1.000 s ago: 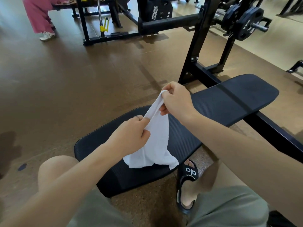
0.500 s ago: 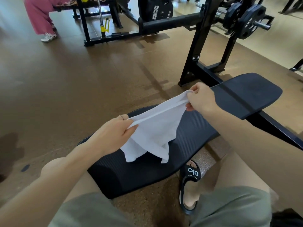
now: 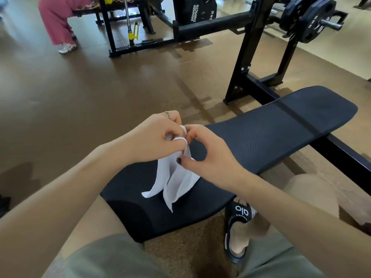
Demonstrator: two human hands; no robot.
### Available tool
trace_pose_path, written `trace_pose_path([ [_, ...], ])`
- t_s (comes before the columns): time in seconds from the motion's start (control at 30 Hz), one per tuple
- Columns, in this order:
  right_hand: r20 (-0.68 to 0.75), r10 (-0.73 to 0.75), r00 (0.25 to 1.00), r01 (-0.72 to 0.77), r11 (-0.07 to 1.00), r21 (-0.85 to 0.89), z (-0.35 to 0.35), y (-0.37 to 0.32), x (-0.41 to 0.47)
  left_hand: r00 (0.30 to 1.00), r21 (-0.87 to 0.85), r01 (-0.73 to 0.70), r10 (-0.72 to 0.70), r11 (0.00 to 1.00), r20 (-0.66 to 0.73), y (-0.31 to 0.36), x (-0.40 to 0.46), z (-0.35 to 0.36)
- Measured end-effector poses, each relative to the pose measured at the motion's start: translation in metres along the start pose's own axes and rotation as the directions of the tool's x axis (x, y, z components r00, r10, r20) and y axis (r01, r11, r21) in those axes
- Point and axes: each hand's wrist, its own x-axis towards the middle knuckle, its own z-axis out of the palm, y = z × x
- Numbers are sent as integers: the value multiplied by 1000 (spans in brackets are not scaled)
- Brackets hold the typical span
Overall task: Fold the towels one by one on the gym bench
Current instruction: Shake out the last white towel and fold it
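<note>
Both hands now meet above the bench [image 3: 271,133]: my left hand [image 3: 154,139] pinches the towel [image 3: 176,181] top, and touching it on the right, my right hand [image 3: 208,155] pinches the same bunched edge. Half a second ago they were spread apart with the cloth stretched between; joined corners suggest the first fold is made. Below my hands the towel hangs doubled, tips brushing the bench.

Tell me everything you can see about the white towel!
The towel is small, thin, plain white cloth. Both hands pinch its top together, the left hand and right hand touching there. It hangs down doubled in two loose flaps, with its pointed lower ends just over the near part of the black bench. It is not laid flat yet.
</note>
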Motion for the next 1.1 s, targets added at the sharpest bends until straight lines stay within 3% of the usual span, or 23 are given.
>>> trace_pose_path([
  [0.33,-115,106,988,-98,992,74,-13,3,-3,997,-66,62,-65,996,-43,-2,-13,-3],
  [0.57,-118,24,993,-39,990,-134,-22,7,0,991,-101,36,-49,994,-125,-2,-20,3],
  [0.73,-50,-50,998,52,998,45,-19,-6,1,995,-82,-7,-2,997,-102,13,-19,4],
  [0.9,-84,31,996,-19,990,139,-26,-9,7,994,-65,-43,36,997,-100,16,-20,1],
  [1.0,-44,39,998,-33,990,136,-31,-8,7,981,-39,-58,50,998,-190,9,-21,3],
  [1.1,-51,66,997,-59,989,138,-33,-7,9,958,-121,-44,8,992,-285,8,-22,6],
])
